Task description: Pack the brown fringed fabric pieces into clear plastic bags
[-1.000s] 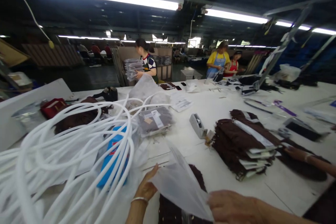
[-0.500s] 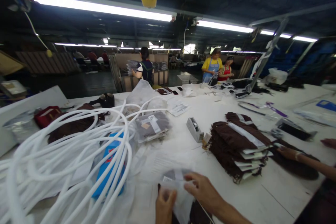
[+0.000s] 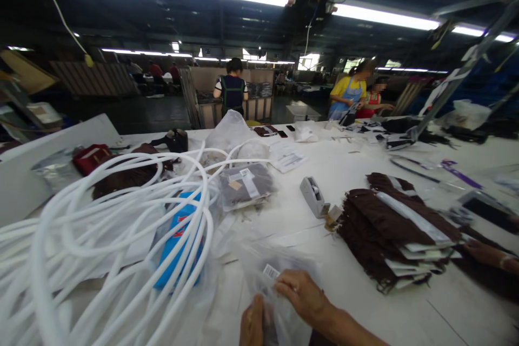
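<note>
Left hand (image 3: 252,327) and right hand (image 3: 302,294) both pinching a thin clear plastic bag with a barcode sticker (image 3: 255,266), at the near edge of the white tabletop (image 3: 357,173), white tube coils (image 3: 101,227) beside it

On the table (image 3: 352,165) tubing (image 3: 105,211) lies left, garment stack (image 3: 393,227) right, tape dispenser (image 3: 314,198) between, the bag (image 3: 265,265) nearest.

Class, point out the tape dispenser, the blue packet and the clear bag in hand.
tape dispenser (image 3: 313,197): head view, grey body.
blue packet (image 3: 175,251): head view, front face.
clear bag (image 3: 261,284): head view, beside its barcode label.
</note>
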{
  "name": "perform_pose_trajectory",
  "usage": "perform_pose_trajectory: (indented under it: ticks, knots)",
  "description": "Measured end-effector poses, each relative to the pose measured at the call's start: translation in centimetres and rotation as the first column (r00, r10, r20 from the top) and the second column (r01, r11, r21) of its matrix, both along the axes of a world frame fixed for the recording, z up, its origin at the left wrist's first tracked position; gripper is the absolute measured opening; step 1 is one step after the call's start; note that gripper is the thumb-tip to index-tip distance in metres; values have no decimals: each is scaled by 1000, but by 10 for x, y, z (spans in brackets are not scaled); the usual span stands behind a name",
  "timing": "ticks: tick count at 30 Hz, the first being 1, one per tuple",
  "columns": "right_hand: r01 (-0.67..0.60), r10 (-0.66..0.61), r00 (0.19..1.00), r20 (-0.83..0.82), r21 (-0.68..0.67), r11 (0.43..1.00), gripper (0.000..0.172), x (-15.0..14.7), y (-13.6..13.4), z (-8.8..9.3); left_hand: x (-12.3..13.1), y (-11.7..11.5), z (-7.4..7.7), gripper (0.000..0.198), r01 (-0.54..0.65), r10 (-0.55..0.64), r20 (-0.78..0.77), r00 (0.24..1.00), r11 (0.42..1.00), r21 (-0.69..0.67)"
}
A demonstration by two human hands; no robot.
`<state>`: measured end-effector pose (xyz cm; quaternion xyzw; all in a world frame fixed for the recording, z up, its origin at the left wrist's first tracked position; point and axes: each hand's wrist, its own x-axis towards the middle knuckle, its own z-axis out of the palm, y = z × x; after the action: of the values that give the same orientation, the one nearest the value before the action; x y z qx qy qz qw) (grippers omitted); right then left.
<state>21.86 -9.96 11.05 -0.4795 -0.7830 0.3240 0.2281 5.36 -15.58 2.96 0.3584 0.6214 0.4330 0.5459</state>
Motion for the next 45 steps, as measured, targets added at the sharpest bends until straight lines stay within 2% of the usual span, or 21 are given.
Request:
perform_pose_trajectory:
  ticks: [2, 4, 5, 7, 9, 10, 12, 14, 16, 17, 20, 23, 27, 30, 34, 36, 37, 38, 41, 43, 45]
  knots:
    - [-21, 16, 999, 45, 121, 992, 32, -1, 20, 5, -19, 7, 0, 66, -85, 85, -15, 996, 996, 9]
    - [63, -68, 997, 29, 156, 986, 31, 0, 44, 15, -27, 13, -4, 64, -161, 163, -64, 985, 986, 39]
    - [137, -138, 990, 5, 94, 986, 29, 1, 56, 22, -28, 16, -6, 60, -155, 160, -109, 981, 987, 51]
    - [261, -267, 963, -21, -150, 954, 27, 4, 77, 38, -22, 17, -11, 46, -45, 55, -259, 964, 998, 44]
    - [304, -328, 945, -7, -355, 884, 26, 6, 89, 50, -13, 12, -11, 32, 88, -72, -465, 882, 996, 14]
    - [298, -322, 947, -1, -375, 878, 25, 8, 92, 54, -9, 9, -6, 26, 130, -98, -562, 821, 991, 18]
    - [238, -244, 970, 10, -268, 934, 22, 11, 90, 57, -5, 3, 11, 14, 183, -6, -723, 691, 969, 166]
    - [158, -153, 987, 56, -126, 979, 17, 12, 81, 56, -6, 5, 38, 11, 295, 202, -804, 559, 858, 421]
    - [99, -94, 989, 118, -36, 994, 13, 10, 69, 53, -9, 18, 65, 33, 447, 394, -829, 396, 706, 549]
    - [80, -80, 986, 148, 5, 997, 16, 9, 63, 51, -11, 29, 76, 44, 491, 414, -854, 315, 699, 520]
    - [29, -77, 958, 276, 175, 984, 24, 4, 51, 46, -13, 64, 91, 42, 573, 234, -960, 156, 770, 281]
    - [18, -166, 862, 479, 298, 954, 26, 11, 56, 40, -17, 87, 86, 33, 582, 20, -995, 97, 810, 73]
    - [112, -310, 685, 660, 325, 939, 20, 44, 80, 35, -24, 97, 85, 28, 620, -10, -988, 157, 779, 90]
    - [150, -343, 605, 718, 319, 936, 14, 66, 87, 30, -21, 98, 89, 26, 636, -26, -985, 168, 766, 89]
    - [46, -279, 579, 766, 312, 949, 29, 81, 64, 2, -17, 97, 77, 31, 590, -75, -991, 114, 807, 7]
    - [-50, -190, 582, 791, 268, 962, 40, 87, 43, -20, -23, 94, 63, 32, 525, -104, -984, 146, 851, -12]
    - [-88, -141, 590, 795, 237, 967, 43, 91, 33, -30, -28, 92, 56, 32, 481, -117, -974, 195, 877, -9]
    - [-113, -102, 603, 792, 211, 971, 44, 96, 24, -38, -33, 91, 48, 31, 416, -136, -946, 294, 909, -1]
    - [-54, -90, 668, 739, 168, 984, 32, 111, 15, -49, -51, 89, 30, 13, 145, -143, -717, 682, 988, -58]
    - [115, -192, 749, 635, 160, 980, 24, 116, 23, -44, -57, 94, 24, 11, 34, -113, -527, 842, 987, -157]
    - [385, -382, 843, 377, 72, 920, 13, 113, 38, -36, -57, 105, 25, 16, 8, -80, -374, 924, 982, -189]
